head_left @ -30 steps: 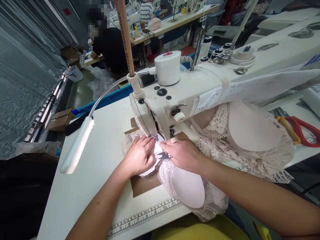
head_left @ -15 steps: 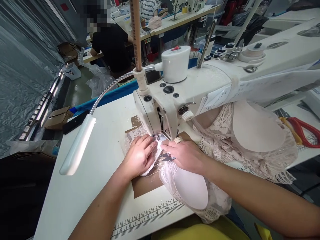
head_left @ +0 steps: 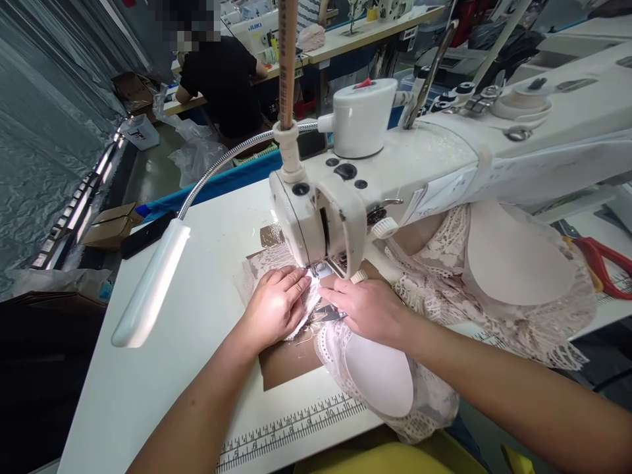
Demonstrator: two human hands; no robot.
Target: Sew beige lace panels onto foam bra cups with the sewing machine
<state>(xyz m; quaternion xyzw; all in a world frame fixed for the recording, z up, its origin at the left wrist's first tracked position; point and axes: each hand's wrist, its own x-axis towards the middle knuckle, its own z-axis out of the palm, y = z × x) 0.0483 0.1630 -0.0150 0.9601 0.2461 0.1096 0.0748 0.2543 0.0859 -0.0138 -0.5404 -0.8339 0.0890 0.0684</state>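
My left hand [head_left: 276,304] lies with its fingers flat on a piece of white and pale pink lace [head_left: 312,299], close to the presser foot [head_left: 320,268] of a white sewing machine [head_left: 301,217]. In my right hand [head_left: 372,308] is a small pair of scissors [head_left: 328,315]. Their blades point left from under the palm, while the index finger reaches to the lace edge by the foot. The handles are hidden by the hand. Below that hand a bra cup [head_left: 379,372] with lace trim hangs over the table's front edge.
More lace bra pieces [head_left: 518,257] lie right of the machine, beside red-handled scissors [head_left: 605,266]. A lamp [head_left: 151,289] on a bendy neck stands over the table [head_left: 143,395] at left, near a dark phone-like slab [head_left: 148,237]. A person [head_left: 220,85] sits beyond.
The view has shifted slightly, so the machine sits a little further right. Both hands keep nearly the same places on the lace; the small scissors' blades look slightly turned.
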